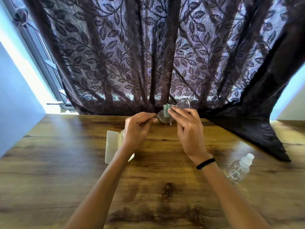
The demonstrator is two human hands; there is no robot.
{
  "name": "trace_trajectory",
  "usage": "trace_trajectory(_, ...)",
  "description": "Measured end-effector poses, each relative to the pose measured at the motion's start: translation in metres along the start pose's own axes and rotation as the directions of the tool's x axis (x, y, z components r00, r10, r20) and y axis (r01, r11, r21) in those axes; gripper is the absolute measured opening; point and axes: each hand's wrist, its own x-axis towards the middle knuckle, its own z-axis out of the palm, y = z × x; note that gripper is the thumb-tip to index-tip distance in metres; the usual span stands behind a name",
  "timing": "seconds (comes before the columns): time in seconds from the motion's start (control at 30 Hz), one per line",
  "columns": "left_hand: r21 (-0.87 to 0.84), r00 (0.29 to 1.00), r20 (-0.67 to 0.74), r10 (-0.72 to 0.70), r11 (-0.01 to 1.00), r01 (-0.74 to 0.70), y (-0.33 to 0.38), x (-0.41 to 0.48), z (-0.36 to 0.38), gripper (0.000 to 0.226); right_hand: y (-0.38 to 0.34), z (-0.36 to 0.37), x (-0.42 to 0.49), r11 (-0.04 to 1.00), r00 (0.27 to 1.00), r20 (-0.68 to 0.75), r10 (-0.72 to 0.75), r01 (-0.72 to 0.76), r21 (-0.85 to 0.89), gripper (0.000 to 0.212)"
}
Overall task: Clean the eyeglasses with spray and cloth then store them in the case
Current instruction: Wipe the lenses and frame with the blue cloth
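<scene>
Thin-framed eyeglasses (183,103) with clear lenses are held up over the far middle of the wooden table (49,162). My left hand (137,129) pinches them at the left lens and temple. My right hand (186,128) presses a small pale green cloth (166,109) against the left lens. The right lens sticks up past my right fingers. A cream glasses case (112,146) lies open on the table, partly hidden under my left wrist. A clear spray bottle (239,169) with a white cap lies on its side to the right of my right forearm.
A dark leaf-patterned curtain (148,55) hangs behind the table, and its right end drapes onto the tabletop (257,134). A window frame and pale blue wall stand at the left.
</scene>
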Motion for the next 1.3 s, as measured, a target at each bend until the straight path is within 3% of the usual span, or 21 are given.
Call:
trace_trajectory(0.13, -0.046, 0.999, -0.035, -0.011, 0.999, 0.009, 0.003, 0.001, 0.002, 0.014, -0.002, -0.003, 0.003, 0.997, 0.997, -0.039, 0.063, -0.06, 0.057, 0.035)
trace_trajectory(0.33, -0.036, 0.999, -0.036, 0.004, 0.999, -0.005, 0.005, 0.006, 0.001, 0.03, -0.017, -0.001, -0.001, 0.988, 0.989, 0.038, -0.141, 0.139, 0.069, 0.037)
trace_trajectory(0.53, -0.032, 0.999, -0.054, -0.003, 0.999, 0.001, 0.005, 0.007, 0.001, 0.013, -0.003, -0.008, 0.007, 0.997, 0.999, -0.037, 0.016, -0.013, 0.081, 0.033)
trace_trajectory(0.77, -0.022, 0.997, -0.069, 0.02, 1.0, -0.021, 0.01, 0.011, 0.002, 0.025, -0.013, -0.001, -0.006, 0.979, 0.98, -0.011, -0.2, 0.2, 0.034, 0.032)
trace_trajectory(1.0, -0.063, 0.997, -0.07, 0.042, 0.997, -0.046, 0.009, 0.008, -0.003, 0.018, 0.003, -0.008, -0.002, 0.998, 0.996, -0.075, -0.056, 0.058, 0.019, 0.029)
trace_trajectory(1.2, 0.016, 0.999, -0.038, 0.037, 0.999, -0.036, 0.009, 0.009, 0.001, 0.025, -0.019, -0.001, 0.001, 0.978, 0.978, -0.005, -0.21, 0.21, 0.016, 0.032)
trace_trajectory(1.3, 0.017, 0.997, -0.065, 0.05, 0.999, -0.049, 0.009, 0.008, -0.001, 0.023, -0.014, -0.003, 0.006, 0.984, 0.984, -0.017, -0.176, 0.176, 0.019, 0.034)
